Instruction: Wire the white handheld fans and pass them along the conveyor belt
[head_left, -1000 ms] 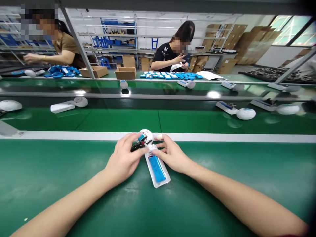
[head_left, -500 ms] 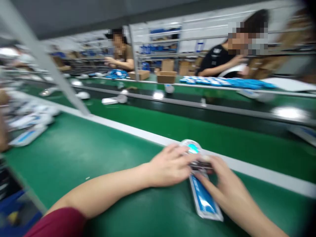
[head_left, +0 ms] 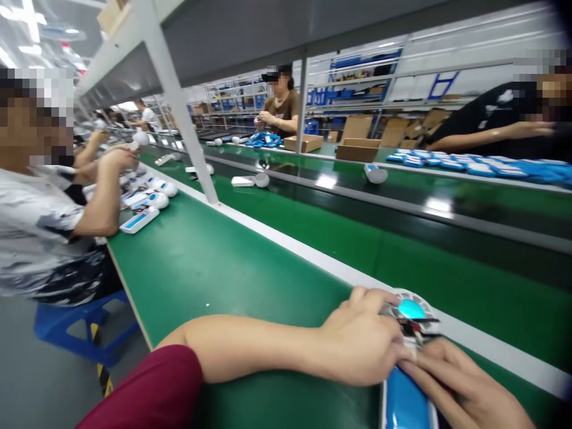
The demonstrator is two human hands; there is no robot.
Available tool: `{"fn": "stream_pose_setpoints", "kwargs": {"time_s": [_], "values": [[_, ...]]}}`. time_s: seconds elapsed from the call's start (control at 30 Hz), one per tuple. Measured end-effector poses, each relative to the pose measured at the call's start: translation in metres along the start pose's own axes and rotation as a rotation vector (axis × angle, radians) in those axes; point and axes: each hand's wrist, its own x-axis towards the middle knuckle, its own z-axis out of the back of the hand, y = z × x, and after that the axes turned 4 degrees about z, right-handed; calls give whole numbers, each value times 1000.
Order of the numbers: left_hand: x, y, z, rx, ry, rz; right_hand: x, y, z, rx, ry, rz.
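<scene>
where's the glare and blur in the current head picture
Head view: two bright glare patches on the dark strip; the teal disc gleams; the right hand and black-shirted co-worker at the right look soft; the top right corner falls to black.

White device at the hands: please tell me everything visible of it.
The white, plastic-looking device has a round head with a turquoise disc and a long shell holding a blue block. Dark and red parts, too blurred to identify, are at its neck. It is open side up, over the green table, head pointing away. Both hands touch it near the neck. Its lower end leaves the picture.
</scene>
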Motion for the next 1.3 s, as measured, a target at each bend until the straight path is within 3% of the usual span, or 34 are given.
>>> {"fn": "stream_pose_setpoints", "kwargs": {"time_s": [0.2, 0.37, 0.5, 0.63, 0.8, 1.1, 1.3], "values": [[-5, 8, 13, -87, -16, -107, 17, 40, 6, 212, 0, -104], [-7, 18, 23, -160, 30, -170, 20, 44, 4, 326, -79, -82], [-11, 13, 29, -123, -14, -136, 21, 50, 10, 399, -181, -193], [-13, 5, 23, -43, 2, -124, 20, 57, 16, 410, -201, -299], [-13, 3, 11, 23, 18, -174, 18, 61, 14, 337, -247, -170], [-15, -2, 10, 100, 33, -197, 18, 64, 15, 249, -293, -174], [-21, 5, -1, 500, -163, -420, 15, 64, 12, 247, -250, -192]]}}
